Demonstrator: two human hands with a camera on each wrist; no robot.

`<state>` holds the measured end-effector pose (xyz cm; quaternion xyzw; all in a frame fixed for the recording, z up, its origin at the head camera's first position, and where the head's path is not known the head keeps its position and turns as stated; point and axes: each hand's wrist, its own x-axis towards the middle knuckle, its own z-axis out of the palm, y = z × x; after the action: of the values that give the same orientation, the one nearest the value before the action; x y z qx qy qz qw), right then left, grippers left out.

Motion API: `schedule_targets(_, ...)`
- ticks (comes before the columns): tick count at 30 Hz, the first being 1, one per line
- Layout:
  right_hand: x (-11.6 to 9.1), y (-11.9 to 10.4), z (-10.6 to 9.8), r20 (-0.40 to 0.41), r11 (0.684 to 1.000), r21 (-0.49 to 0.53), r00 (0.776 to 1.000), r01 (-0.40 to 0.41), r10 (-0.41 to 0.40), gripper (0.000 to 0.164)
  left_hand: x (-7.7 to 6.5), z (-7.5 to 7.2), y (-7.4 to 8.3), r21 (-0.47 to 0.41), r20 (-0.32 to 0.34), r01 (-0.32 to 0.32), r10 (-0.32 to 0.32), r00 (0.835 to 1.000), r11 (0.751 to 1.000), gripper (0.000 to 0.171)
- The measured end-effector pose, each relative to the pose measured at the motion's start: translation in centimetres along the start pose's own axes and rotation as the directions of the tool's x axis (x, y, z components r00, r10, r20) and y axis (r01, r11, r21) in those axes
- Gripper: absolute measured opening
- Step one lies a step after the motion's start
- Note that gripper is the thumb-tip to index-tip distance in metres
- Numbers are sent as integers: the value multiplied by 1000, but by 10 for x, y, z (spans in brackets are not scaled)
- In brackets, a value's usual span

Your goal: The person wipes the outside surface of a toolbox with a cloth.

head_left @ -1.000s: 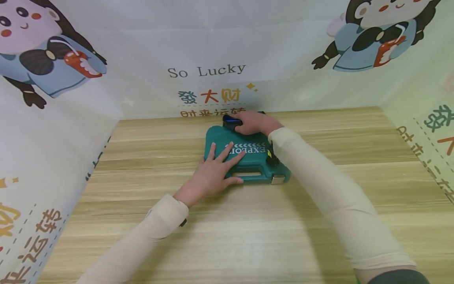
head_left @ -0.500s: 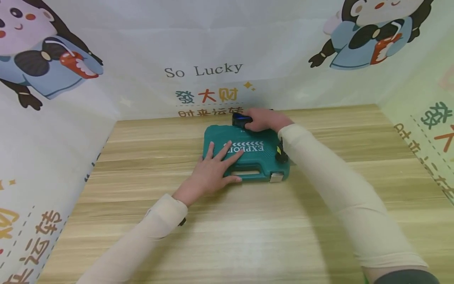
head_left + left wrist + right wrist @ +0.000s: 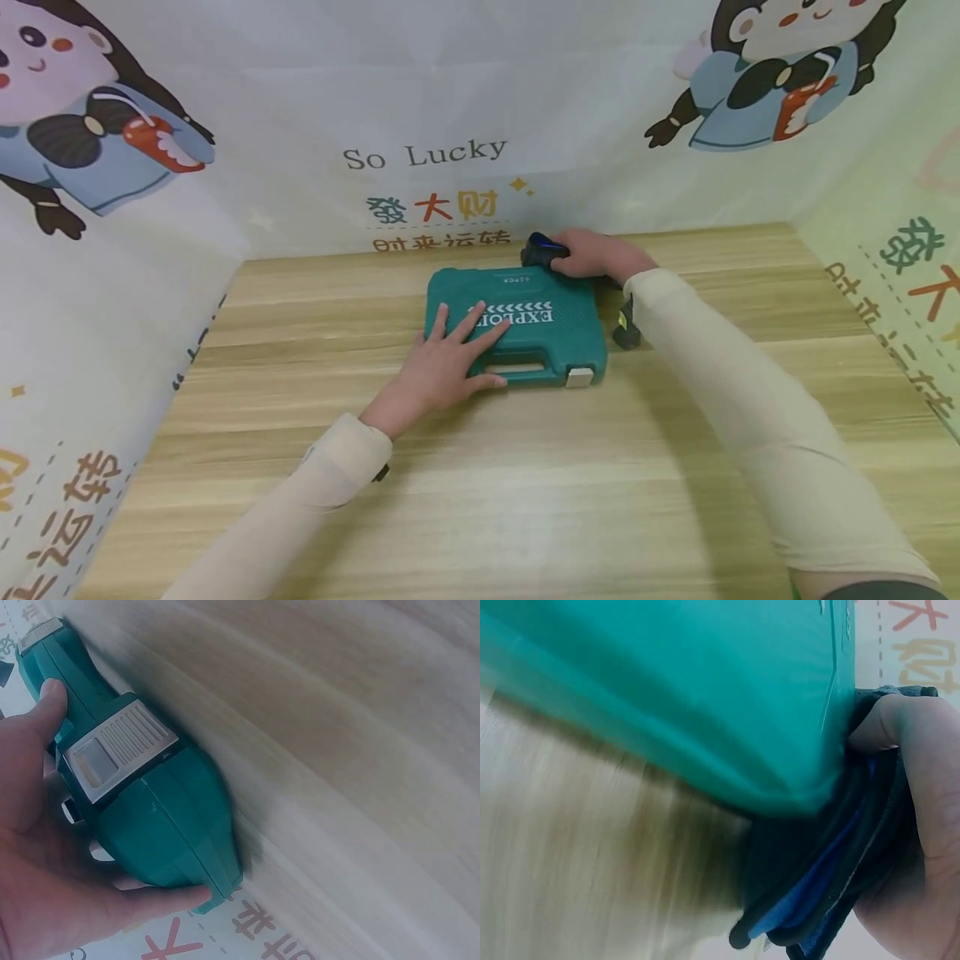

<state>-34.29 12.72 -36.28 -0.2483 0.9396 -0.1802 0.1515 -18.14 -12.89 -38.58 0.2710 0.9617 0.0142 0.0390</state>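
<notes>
A green plastic tool case (image 3: 525,337) lies on the wooden table, its lettering upside down to me. My left hand (image 3: 442,362) rests on the lid with fingers spread, the thumb along the handle. In the left wrist view the case's metal latch (image 3: 120,750) shows between thumb and fingers. At the case's far right corner my right hand (image 3: 596,252) grips a folded black-and-blue cloth (image 3: 542,250). The right wrist view shows this cloth (image 3: 817,877) bunched under the thumb and pressed along the case's edge (image 3: 832,791).
The wooden table (image 3: 495,500) runs back to a white printed backdrop (image 3: 420,83) standing close behind the case. Printed sheeting also rises along the left and right sides. A second metal latch (image 3: 579,377) sits at the case's front right.
My right hand has slid the cloth rightward along the case's far edge to its right corner. The left hand has stayed in place on the lid.
</notes>
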Motion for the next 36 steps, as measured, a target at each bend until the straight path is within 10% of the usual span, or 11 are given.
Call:
schedule_targets(18, -9, 14, 3, -19, 998, 14, 998, -61, 61, 54, 0, 5, -13, -109, -8, -2, 1, 1000, 994, 89)
schedule_targets(24, -11, 14, 4, -21, 998, 17, 998, -63, 63, 55, -9, 7, -26, -276, 19, 94, -92, 996, 956, 110)
schedule_targets(36, -13, 18, 9, -46, 998, 66, 999, -15, 18, 46, -16, 18, -27, -309, -8, 188, -200, 980, 932, 127)
